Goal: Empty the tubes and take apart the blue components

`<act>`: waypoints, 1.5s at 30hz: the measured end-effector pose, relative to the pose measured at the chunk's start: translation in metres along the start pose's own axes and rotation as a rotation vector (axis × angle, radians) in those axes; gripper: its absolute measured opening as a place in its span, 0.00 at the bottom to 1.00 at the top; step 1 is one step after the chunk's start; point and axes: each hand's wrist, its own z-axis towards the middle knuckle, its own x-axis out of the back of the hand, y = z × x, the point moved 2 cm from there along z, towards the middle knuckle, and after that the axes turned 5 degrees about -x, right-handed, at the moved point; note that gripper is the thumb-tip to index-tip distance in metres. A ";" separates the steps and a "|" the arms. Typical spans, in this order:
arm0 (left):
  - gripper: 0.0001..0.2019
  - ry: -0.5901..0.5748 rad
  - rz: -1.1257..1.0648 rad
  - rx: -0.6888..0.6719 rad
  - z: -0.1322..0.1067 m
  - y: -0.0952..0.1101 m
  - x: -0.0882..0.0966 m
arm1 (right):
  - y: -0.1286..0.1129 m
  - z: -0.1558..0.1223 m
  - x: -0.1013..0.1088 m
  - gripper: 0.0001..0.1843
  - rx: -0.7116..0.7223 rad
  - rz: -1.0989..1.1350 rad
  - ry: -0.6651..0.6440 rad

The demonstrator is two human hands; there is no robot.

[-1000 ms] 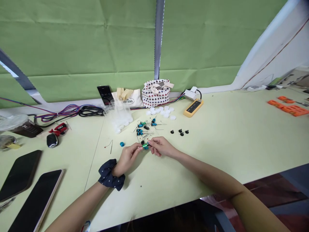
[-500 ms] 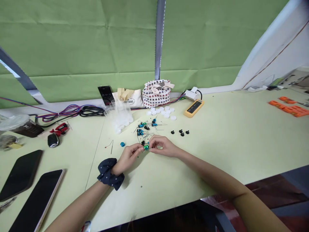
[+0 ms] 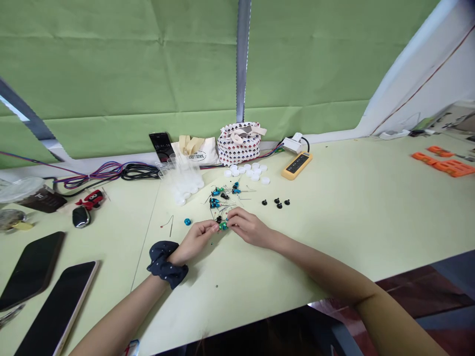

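Observation:
My left hand point(image 3: 196, 241), with a dark dotted scrunchie point(image 3: 166, 264) on its wrist, pinches a small shiny green part point(image 3: 223, 226) between thumb and fingertips. From the other side, my right hand point(image 3: 250, 230) closes its thumb and fingers on the right end of that part. The fingertips hide much of it. Just beyond the hands lies a cluster of small blue, green and black metallic pieces point(image 3: 214, 202) with thin wires. Left of the cluster is a loose blue knob-like piece point(image 3: 187, 222), and near it a bent wire point(image 3: 171, 225).
Several black screw-like pieces point(image 3: 279, 205) lie to the right. White caps point(image 3: 255, 176) and clear tubes point(image 3: 181, 180) are farther back, near a yellow power strip point(image 3: 297, 165) and a patterned pouch point(image 3: 239, 146). Phones point(image 3: 59, 306) and a drink cup point(image 3: 40, 195) stand at left.
My right hand's fingers have turned and drawn closer together at the green part, which has tilted slightly. My left hand keeps its pinch; the view has shifted slightly.

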 end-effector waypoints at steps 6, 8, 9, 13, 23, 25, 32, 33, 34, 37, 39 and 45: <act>0.17 0.047 0.054 -0.035 -0.003 -0.009 -0.001 | 0.009 0.004 -0.008 0.23 -0.619 0.545 -0.103; 0.17 0.061 0.094 -0.017 -0.003 -0.012 -0.001 | 0.009 0.005 -0.007 0.21 -0.634 0.670 -0.136; 0.17 0.071 0.112 -0.015 -0.003 -0.012 -0.001 | 0.008 0.007 -0.005 0.19 -0.599 0.709 -0.107; 0.16 0.092 0.152 -0.044 -0.004 -0.013 -0.001 | 0.007 0.008 -0.002 0.29 -0.608 0.788 -0.016; 0.16 0.104 0.157 -0.041 -0.003 -0.019 -0.001 | 0.005 0.009 -0.004 0.27 -0.603 0.725 0.079; 0.16 0.097 0.163 -0.038 -0.003 -0.018 -0.001 | 0.010 0.007 -0.009 0.22 -0.739 0.734 -0.014; 0.17 0.100 0.136 -0.041 -0.002 -0.017 0.001 | 0.006 0.009 -0.006 0.21 -0.517 0.754 0.009; 0.17 0.095 0.135 -0.046 -0.002 -0.018 0.001 | 0.006 0.009 -0.007 0.23 -0.526 0.774 0.003; 0.17 0.089 0.139 -0.054 -0.002 -0.018 0.001 | 0.006 0.009 -0.009 0.24 -0.566 0.792 -0.017; 0.17 0.085 0.153 -0.057 -0.002 -0.018 0.000 | 0.010 0.007 -0.015 0.22 -0.729 0.774 -0.104; 0.17 0.093 0.138 -0.047 -0.001 -0.017 0.000 | 0.012 0.005 -0.016 0.22 -0.717 0.698 -0.113; 0.18 0.056 -0.078 0.008 0.001 -0.010 0.005 | 0.002 0.006 0.002 0.09 -0.235 0.383 0.024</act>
